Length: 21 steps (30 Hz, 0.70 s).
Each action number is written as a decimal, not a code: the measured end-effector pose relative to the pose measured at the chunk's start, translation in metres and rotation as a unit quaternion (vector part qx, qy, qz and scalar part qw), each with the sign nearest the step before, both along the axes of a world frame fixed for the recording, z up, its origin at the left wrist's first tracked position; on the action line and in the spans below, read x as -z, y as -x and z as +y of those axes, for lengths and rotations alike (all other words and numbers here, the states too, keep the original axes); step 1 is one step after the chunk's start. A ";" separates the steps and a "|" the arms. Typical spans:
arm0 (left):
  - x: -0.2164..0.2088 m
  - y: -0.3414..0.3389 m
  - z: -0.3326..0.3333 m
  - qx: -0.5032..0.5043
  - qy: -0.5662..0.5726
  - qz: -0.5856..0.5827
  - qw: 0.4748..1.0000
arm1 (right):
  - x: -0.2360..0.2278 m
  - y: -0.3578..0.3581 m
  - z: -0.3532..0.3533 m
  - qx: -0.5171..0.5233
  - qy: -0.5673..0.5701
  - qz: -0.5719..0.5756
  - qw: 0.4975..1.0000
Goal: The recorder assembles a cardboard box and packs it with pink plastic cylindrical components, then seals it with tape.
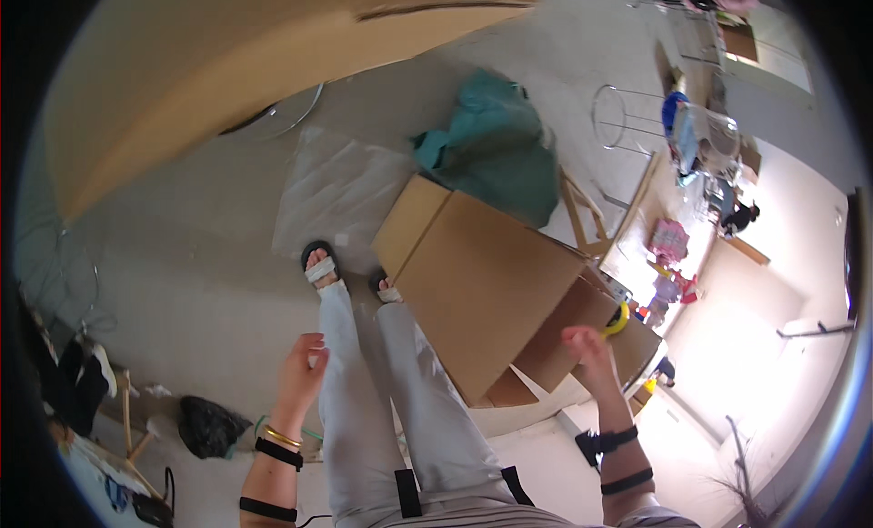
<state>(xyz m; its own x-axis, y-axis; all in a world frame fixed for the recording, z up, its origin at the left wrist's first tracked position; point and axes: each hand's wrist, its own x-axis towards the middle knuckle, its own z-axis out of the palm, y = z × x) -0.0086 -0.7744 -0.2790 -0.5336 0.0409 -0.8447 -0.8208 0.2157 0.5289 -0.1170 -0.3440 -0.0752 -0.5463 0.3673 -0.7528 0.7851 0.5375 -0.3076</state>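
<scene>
My left hand (307, 360) hangs beside my left thigh, its fingers loosely bent and a little apart, with nothing visible in them. A gold bangle (280, 435) circles that wrist. My right hand (589, 348) is raised over the open end of a large brown cardboard box (496, 287), fingers curled in and somewhat blurred. Right beside it shows a yellow curved thing (619, 320), like part of a tape roll; whether the hand grips it is hidden. The box lies tilted against my right leg, with its flaps (632, 353) spread toward the right.
Another large cardboard piece (245, 55) fills the upper left. A green bag or cloth (496, 141) and a clear plastic sheet (341, 187) lie beyond my feet. A wire stool (626, 117) and a cluttered table (637, 223) stand right; a black bag (209, 426) sits left.
</scene>
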 end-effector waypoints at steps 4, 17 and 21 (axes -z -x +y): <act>-0.053 0.077 0.085 0.030 -0.111 0.107 0.988 | 0.010 0.025 0.060 0.310 0.080 0.050 0.946; -0.129 0.084 0.236 0.266 0.087 0.270 0.921 | 0.091 0.039 0.078 0.579 0.325 0.040 0.747; -0.123 0.047 0.232 0.224 0.079 0.194 0.952 | 0.087 0.011 0.065 0.578 0.344 0.083 0.735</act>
<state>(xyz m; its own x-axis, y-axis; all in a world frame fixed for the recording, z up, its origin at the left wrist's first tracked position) -0.0553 -0.5423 -0.1562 -0.7652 0.2274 -0.6023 -0.3772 0.5998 0.7057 -0.1282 -0.2789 -0.1624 -0.2735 0.2215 -0.9360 0.5153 -0.7880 -0.3370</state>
